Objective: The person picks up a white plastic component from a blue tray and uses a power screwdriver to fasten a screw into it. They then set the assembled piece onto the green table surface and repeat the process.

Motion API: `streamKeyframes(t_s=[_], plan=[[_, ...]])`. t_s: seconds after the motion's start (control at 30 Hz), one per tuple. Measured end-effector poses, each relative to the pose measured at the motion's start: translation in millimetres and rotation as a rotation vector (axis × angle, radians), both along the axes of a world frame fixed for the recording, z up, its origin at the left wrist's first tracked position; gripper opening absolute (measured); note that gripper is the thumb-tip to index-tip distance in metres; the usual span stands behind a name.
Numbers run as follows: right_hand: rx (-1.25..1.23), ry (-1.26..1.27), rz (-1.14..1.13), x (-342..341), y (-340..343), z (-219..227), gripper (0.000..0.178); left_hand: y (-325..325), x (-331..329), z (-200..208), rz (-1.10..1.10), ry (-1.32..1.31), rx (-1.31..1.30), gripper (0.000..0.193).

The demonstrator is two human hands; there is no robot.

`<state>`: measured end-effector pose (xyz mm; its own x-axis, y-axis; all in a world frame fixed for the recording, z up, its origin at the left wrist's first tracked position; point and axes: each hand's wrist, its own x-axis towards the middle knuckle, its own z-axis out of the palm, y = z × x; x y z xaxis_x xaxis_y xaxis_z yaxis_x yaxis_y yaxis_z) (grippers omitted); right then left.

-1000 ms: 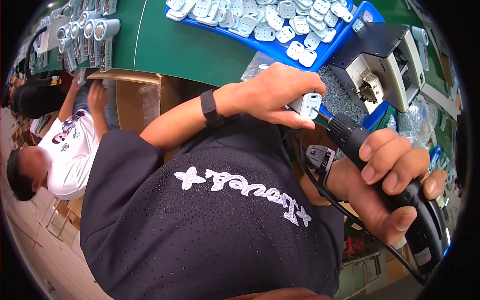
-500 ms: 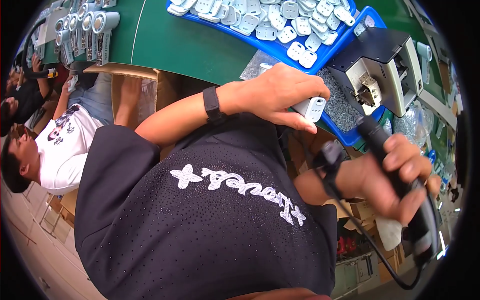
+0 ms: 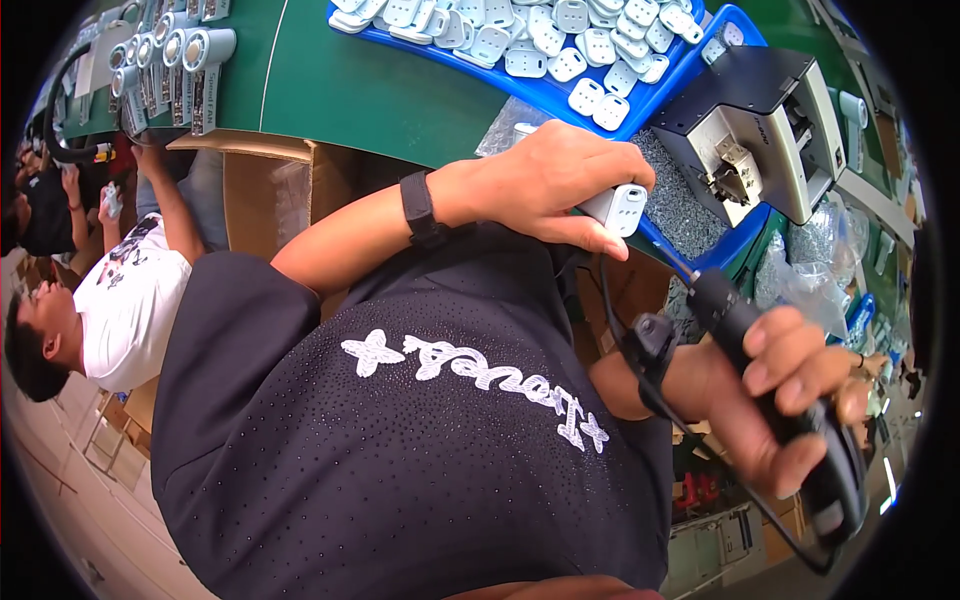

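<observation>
My left hand (image 3: 558, 180) is closed around a small pale plastic housing (image 3: 626, 211), whose rounded end face with several small holes points outward. Most of the housing's body is hidden under my fingers. My right hand (image 3: 785, 390) grips a black corded electric screwdriver (image 3: 728, 308), with the shaft pointing up and left toward the housing. A gap shows between the driver's tip and the end face. The driver's cord loops below my right wrist.
A grey and black screw feeder (image 3: 742, 165) stands on the right, beside a blue tray (image 3: 712, 262) of small screws. Behind lies a blue bin (image 3: 560, 98) heaped with pale plates. Handheld fans (image 3: 205, 75) stand at far left, near a seated person (image 3: 130, 320).
My right hand has brought the screwdriver left, nearer the housing, and its shaft now shows. My left hand has barely moved. The person at left has raised an arm.
</observation>
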<state>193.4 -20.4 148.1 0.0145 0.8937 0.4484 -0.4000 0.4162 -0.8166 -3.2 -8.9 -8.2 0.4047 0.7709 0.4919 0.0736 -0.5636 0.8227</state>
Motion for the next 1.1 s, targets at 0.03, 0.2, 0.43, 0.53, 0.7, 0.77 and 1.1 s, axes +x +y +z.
streamKeyframes(t_s=[0.03, 0.2, 0.43, 0.53, 0.7, 0.77, 1.1], plan=[[0.01, 0.021, 0.037, -4.4, -3.9, 3.7, 0.038, -0.2, -1.3, -1.5, -0.006, 0.013, -0.004, 0.055], [0.037, -0.001, 0.096, -17.7, -2.2, -1.9, 0.042, -0.4, -0.6, -2.1, -0.013, 0.029, -0.009, 0.057], [0.095, -0.06, 0.162, -25.0, -2.5, -12.6, 0.045, -2.7, 2.3, -1.9, 0.011, -0.004, -0.006, 0.056], [0.088, -0.049, 0.163, -27.7, -1.7, -13.8, 0.044, -4.2, -0.7, -0.2, 0.029, -0.014, 0.002, 0.056], [0.07, -0.037, 0.106, -34.5, -1.0, -11.9, 0.043, -10.3, -10.7, 14.7, 0.072, 0.014, -0.006, 0.055], [0.061, 0.028, 0.114, -32.5, 3.3, -8.2, 0.041, -11.6, -21.0, 27.9, 0.093, 0.079, 0.006, 0.055], [-0.44, -0.651, -0.343, -67.1, 56.7, -40.7, 0.037, 213.8, -139.9, 80.9, 0.264, 0.778, 0.389, 0.037]])
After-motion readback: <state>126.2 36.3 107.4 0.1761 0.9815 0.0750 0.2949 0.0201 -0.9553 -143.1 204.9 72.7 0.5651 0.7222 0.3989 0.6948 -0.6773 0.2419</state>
